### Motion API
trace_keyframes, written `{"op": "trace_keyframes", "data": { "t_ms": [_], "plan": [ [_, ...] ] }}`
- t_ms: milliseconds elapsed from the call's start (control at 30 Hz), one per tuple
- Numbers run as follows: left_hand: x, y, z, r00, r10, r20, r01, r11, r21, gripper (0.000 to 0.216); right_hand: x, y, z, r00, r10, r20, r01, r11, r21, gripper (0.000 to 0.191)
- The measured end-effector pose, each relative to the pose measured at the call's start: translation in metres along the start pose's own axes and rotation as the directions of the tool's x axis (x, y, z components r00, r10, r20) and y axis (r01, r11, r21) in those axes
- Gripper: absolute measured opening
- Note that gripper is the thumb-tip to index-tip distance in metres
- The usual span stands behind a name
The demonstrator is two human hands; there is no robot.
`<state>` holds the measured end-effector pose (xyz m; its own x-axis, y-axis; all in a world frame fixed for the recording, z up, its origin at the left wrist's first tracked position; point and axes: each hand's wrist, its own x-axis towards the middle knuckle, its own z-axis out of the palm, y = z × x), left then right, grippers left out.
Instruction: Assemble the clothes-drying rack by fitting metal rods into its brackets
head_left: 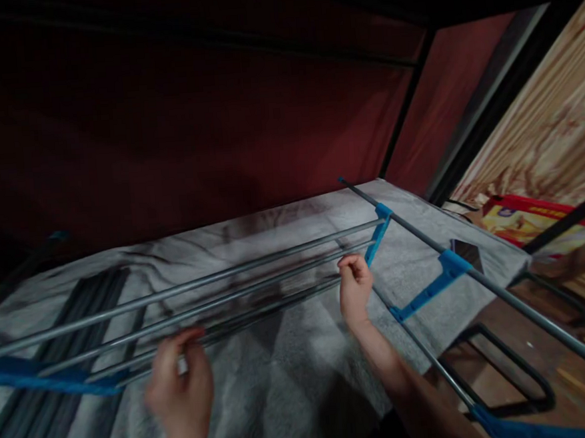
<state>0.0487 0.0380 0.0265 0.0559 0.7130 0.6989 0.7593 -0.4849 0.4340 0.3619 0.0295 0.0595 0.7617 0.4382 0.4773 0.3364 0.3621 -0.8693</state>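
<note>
My left hand (181,387) is blurred, with thumb and fingers curled together at the lower rods of a rack. A small pale spot shows between its fingers; I cannot make out what it is. My right hand (356,288) is closed, fingertips pinched near the right ends of the lower rods, and what it may hold is hidden. Several grey metal rods, among them the upper rod (226,273), run across from a blue plastic bracket (47,375) at left to a blue bracket (378,236) at right. That right bracket sits on a long grey pole (418,231).
A grey cloth (294,379) covers the work surface. Dark tubes (80,327) lie at left. Another blue bracket (430,293) joins the pole to a parallel one. A dark flat object (466,253), a black metal frame (508,371) and a red-yellow box (527,219) are at right.
</note>
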Motion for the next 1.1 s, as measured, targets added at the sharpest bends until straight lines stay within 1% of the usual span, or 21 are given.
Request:
{"op": "trace_keyframes", "data": {
  "t_ms": [33, 67, 100, 133, 167, 233, 300, 333, 367, 433, 533, 633, 767, 933, 1100],
  "plan": [
    [0.003, 0.012, 0.008, 0.99, 0.115, 0.078, -0.118, 0.992, 0.041, 0.029, 0.007, 0.006, -0.004, 0.994, 0.093, -0.061, -0.093, 0.996, 0.01, 0.004],
    [0.005, 0.021, 0.016, 0.962, 0.223, 0.159, -0.237, 0.969, 0.072, 0.03, 0.015, 0.013, -0.009, 0.979, 0.168, -0.115, -0.167, 0.986, 0.018, 0.005],
    [0.007, 0.027, 0.023, 0.924, 0.303, 0.231, -0.332, 0.938, 0.098, 0.032, 0.022, 0.02, -0.015, 0.961, 0.222, -0.162, -0.222, 0.975, 0.021, 0.009],
    [0.008, 0.03, 0.029, 0.896, 0.344, 0.282, -0.39, 0.913, 0.123, 0.034, 0.03, 0.027, -0.021, 0.945, 0.258, -0.202, -0.26, 0.965, 0.018, 0.014],
    [0.009, 0.03, 0.034, 0.885, 0.35, 0.309, -0.409, 0.899, 0.154, 0.036, 0.037, 0.034, -0.028, 0.931, 0.28, -0.233, -0.285, 0.959, 0.012, 0.018],
    [0.01, 0.025, 0.04, 0.878, 0.301, 0.371, -0.395, 0.894, 0.209, 0.038, 0.048, 0.047, -0.042, 0.908, 0.323, -0.266, -0.338, 0.941, -0.011, 0.028],
    [0.011, 0.018, 0.041, 0.862, 0.233, 0.45, -0.366, 0.9, 0.236, 0.039, 0.054, 0.057, -0.054, 0.892, 0.379, -0.247, -0.404, 0.913, -0.054, 0.036],
    [0.013, 0.016, 0.041, 0.854, 0.207, 0.477, -0.353, 0.904, 0.241, 0.04, 0.056, 0.061, -0.057, 0.888, 0.405, -0.217, -0.43, 0.899, -0.081, 0.04],
    [0.014, 0.014, 0.04, 0.854, 0.184, 0.487, -0.338, 0.908, 0.248, 0.041, 0.056, 0.064, -0.06, 0.888, 0.426, -0.175, -0.448, 0.887, -0.111, 0.042],
    [0.018, 0.015, 0.038, 0.87, 0.161, 0.466, -0.311, 0.913, 0.266, 0.042, 0.057, 0.068, -0.061, 0.891, 0.449, -0.072, -0.454, 0.877, -0.159, 0.043],
    [0.022, 0.018, 0.036, 0.889, 0.17, 0.426, -0.305, 0.912, 0.274, 0.041, 0.058, 0.07, -0.061, 0.898, 0.429, 0.099, -0.383, 0.872, -0.304, 0.046],
    [0.023, 0.021, 0.034, 0.892, 0.187, 0.411, -0.314, 0.911, 0.268, 0.041, 0.06, 0.071, -0.062, 0.891, 0.417, 0.181, -0.303, 0.842, -0.446, 0.044],
    [0.024, 0.02, 0.035, 0.897, 0.197, 0.396, -0.322, 0.904, 0.281, 0.042, 0.057, 0.072, -0.067, 0.869, 0.457, 0.189, -0.292, 0.782, -0.55, 0.037],
    [0.025, 0.018, 0.036, 0.896, 0.202, 0.396, -0.328, 0.902, 0.282, 0.042, 0.055, 0.069, -0.067, 0.853, 0.501, 0.145, -0.28, 0.675, -0.683, 0.023],
    [0.025, 0.019, 0.036, 0.884, 0.189, 0.427, -0.323, 0.908, 0.266, 0.041, 0.056, 0.064, -0.062, 0.841, 0.527, 0.125, -0.256, 0.591, -0.765, 0.023]
  ]
}}
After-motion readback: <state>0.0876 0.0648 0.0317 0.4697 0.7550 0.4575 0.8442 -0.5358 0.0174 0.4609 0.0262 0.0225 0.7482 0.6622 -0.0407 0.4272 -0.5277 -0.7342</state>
